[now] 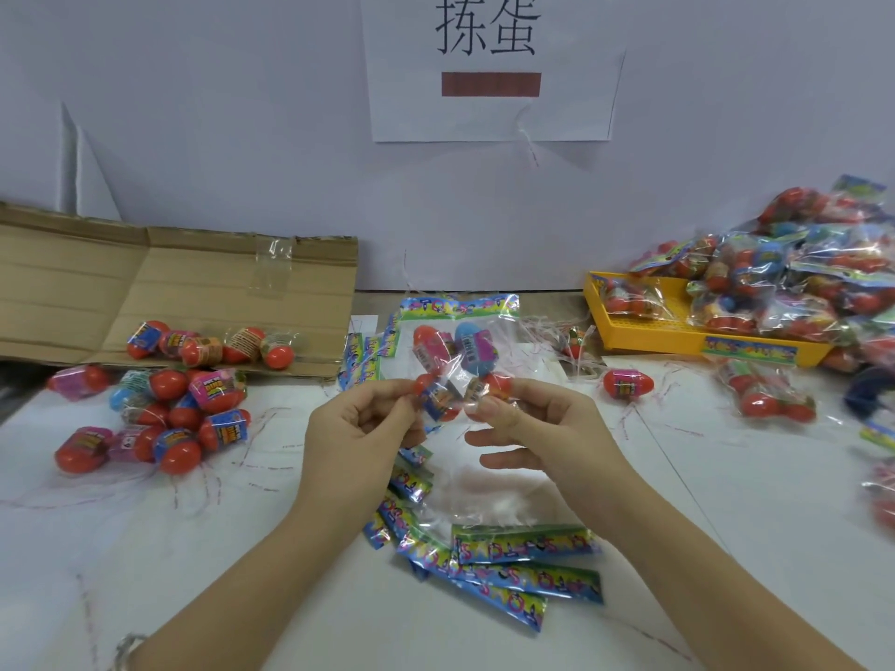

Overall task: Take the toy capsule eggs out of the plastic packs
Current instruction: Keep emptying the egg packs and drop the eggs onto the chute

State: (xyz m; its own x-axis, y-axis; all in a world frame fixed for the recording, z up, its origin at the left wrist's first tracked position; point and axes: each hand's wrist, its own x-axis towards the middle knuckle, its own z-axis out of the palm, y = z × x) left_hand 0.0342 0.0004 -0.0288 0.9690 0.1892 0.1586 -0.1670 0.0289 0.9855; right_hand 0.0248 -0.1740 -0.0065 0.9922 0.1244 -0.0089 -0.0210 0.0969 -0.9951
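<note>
1. A white table [726,549] is running up to a pale wall [218,113] where a paper sign [489,109] is hanging. A flattened cardboard sheet [169,283] is lying along the table's far left edge.
2. Over the middle of the table, the left hand [358,428] and right hand [542,428] are holding up one clear pack [455,351]. Each is pinching its lower end between thumb and forefinger. The right hand's other fingers are hanging loosely spread.
3. Several eggs [477,348] are sitting inside that pack, a blue one and some red ones among them. Its printed top strip is pointing towards the wall.
4. Loose eggs [160,418] are gathering by the left edge, some on the cardboard. Full packs [799,283] are heaping over a yellow tray [644,331] at the far right corner. Empty packs [484,549] are piling up towards the near edge.
5. If the film gives way suddenly, the smooth round eggs are likely to spill and roll, perhaps off the table or in among the full packs. Pinching across an egg rather than bare film could also make the fingers slip.
</note>
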